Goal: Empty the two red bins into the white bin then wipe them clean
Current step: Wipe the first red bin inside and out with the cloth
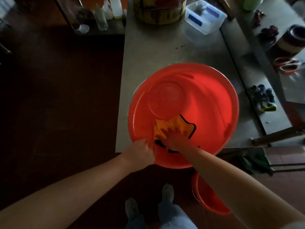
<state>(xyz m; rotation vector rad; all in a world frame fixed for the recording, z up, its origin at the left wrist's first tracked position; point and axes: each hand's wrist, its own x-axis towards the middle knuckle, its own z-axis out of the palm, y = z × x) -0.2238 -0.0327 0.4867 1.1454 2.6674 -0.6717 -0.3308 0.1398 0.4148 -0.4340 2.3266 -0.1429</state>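
A large round red bin stands on the near end of a steel table, its rim jutting over the table's front edge. Its inside holds only an orange cloth with a black hem. My right hand lies on that cloth with spread fingers, pressing it against the near inner wall. My left hand grips the bin's near rim, fingers curled over the edge. A second, smaller red bin sits on the floor under my right forearm, partly hidden. No white bin shows.
A clear plastic box and a wooden-sided tub stand at the table's far end. On a lower side shelf lie work gloves and orange-handled scissors. Bottles crowd a dark stand at far left. My feet stand on dark floor.
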